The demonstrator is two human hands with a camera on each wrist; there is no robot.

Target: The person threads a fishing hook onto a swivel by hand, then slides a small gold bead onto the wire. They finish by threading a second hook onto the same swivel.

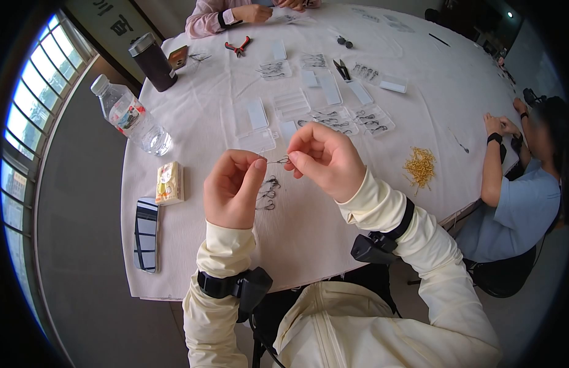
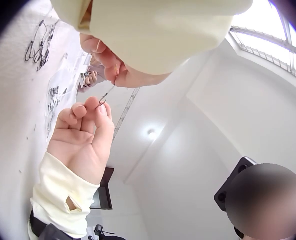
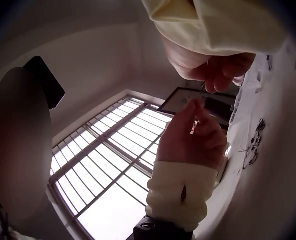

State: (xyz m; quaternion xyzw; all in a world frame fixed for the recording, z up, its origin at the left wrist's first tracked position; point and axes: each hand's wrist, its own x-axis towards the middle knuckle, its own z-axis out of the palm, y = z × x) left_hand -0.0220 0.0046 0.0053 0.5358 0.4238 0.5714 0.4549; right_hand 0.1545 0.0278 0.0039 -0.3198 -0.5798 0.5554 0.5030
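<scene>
In front of me, over the near part of the table, both hands meet at a small dark fish hook [image 1: 279,161]. My right hand [image 1: 324,158] pinches its curved end between thumb and forefinger. Thumb and forefinger of my left hand [image 1: 230,187] pinch the thin line at its other end. The left wrist view shows the hook [image 2: 103,98] spanning the short gap between the fingertips. Several dark hooks [image 1: 268,195] lie on the cloth just below the hands. Beyond the hands, open clear plastic boxes [image 1: 292,105] stand, some with rows of hooks [image 1: 373,121].
At left are a water bottle [image 1: 137,122], dark tumbler [image 1: 153,64], tissue pack [image 1: 170,184] and phone [image 1: 147,236]. A gold pile of small pieces [image 1: 421,167] lies right. Red-handled pliers [image 1: 238,46] and black cutters [image 1: 342,70] lie farther back. Two other people sit around the table.
</scene>
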